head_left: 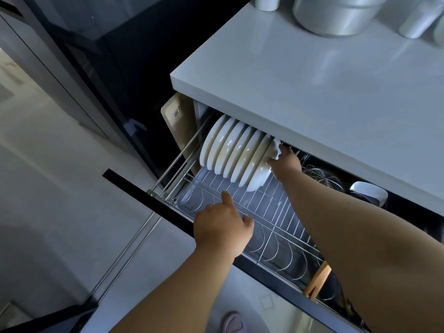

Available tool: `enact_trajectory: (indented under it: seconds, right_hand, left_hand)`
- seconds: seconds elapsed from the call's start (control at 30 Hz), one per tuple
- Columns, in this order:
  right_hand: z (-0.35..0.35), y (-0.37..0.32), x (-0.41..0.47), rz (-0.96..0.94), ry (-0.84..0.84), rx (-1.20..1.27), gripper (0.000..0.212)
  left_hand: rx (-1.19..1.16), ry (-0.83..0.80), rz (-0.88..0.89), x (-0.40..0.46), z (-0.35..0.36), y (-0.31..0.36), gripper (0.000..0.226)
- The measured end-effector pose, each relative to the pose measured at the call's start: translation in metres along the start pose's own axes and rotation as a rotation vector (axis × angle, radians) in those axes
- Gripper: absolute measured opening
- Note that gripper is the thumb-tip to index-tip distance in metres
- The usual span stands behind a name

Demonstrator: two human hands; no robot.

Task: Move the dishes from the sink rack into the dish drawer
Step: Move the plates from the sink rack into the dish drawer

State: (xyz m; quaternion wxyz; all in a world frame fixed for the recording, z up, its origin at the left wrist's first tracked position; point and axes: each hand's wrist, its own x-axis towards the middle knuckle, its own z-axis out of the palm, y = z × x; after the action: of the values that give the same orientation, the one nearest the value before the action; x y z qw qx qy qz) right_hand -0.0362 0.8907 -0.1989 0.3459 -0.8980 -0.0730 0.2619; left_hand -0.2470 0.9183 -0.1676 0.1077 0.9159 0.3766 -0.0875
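Drawer rack (276,219) w/ upright white plates (230,150)

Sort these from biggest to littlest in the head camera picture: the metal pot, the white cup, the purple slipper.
1. Metal pot, clearly biggest, though cut off by the frame.
2 and 3. White cup and purple slipper look alike; both are cropped, so I won't rank them.

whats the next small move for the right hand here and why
Probably let go and draw back. The right hand holds the last plate at its rim, and that plate already stands on edge in the drawer rack against the row of plates.
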Motion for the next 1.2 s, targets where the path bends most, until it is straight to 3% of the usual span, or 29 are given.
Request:
enact_trajectory:
  seconds: [0.13, 0.27, 0.43, 0.57, 0.83, 1.07, 1.2]
  right_hand:
    - [0.002, 0.008, -0.007, -0.019, -0.040, -0.025, 0.063]
    - [0.006, 0.016, -0.014, -0.141, -0.177, -0.372, 0.074]
    - [0.001, 0.015, -0.016, -0.227, -0.133, -0.741, 0.081]
    - [0.001, 0.012, -0.015, -0.248, -0.110, -0.859, 0.083]
    - [0.001, 0.014, -0.027, -0.204, -0.203, -0.704, 0.085]
    - [-0.033, 0.026, -0.073, -0.194, -0.147, -0.412, 0.081]
    - [-0.071, 0.034, -0.105, -0.173, -0.088, -0.274, 0.076]
  left_hand:
    - [-0.001, 0.013, -0.006, 0.001, 0.001, 0.000, 0.074]
    - [0.001, 0.023, -0.007, 0.000, 0.001, 0.000, 0.073]
    - [-0.015, 0.018, -0.024, 0.000, 0.000, 0.001, 0.073]
    - [-0.023, 0.002, -0.033, 0.000, -0.002, 0.000, 0.073]
    - [-0.047, -0.011, -0.045, -0.001, -0.006, -0.001, 0.069]
    - [-0.069, -0.040, -0.036, -0.005, -0.014, -0.001, 0.061]
    - [-0.146, -0.137, -0.036, -0.006, -0.022, 0.008, 0.056]
